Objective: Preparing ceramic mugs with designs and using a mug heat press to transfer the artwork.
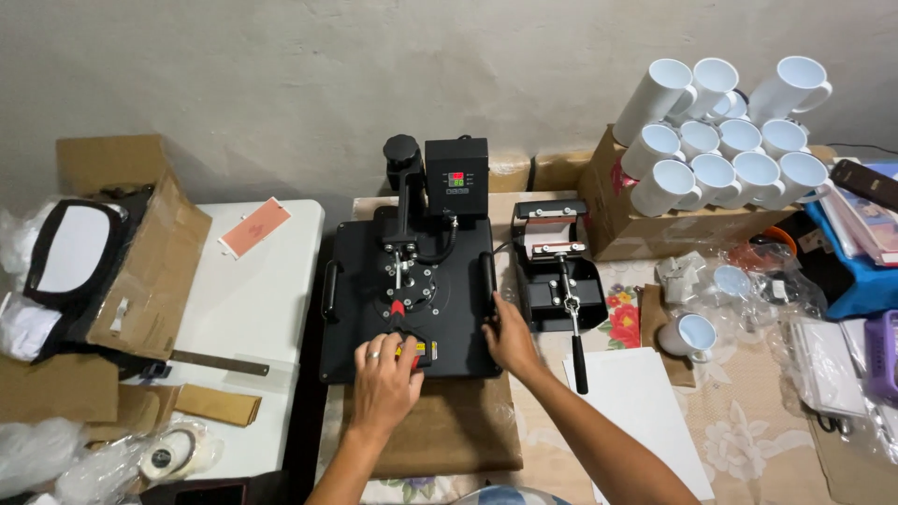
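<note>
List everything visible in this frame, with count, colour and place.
flat black heat press machine: one, black, centre of table, small display on its control box
black mug press with long handle: one, black, right of the flat press
white ceramic mugs: about a dozen, white, stacked on their sides on a cardboard box, upper right
single white mug: one, white, on the floral tablecloth, right
white sheet: one, white, lower right of the presses
brown paper: one, brown, under the flat press front
open cardboard box: one, brown, left
metal ruler: one, grey, on white table, left
left hand: on the flat press's front handle
right hand: touching the flat press's right edge
</note>
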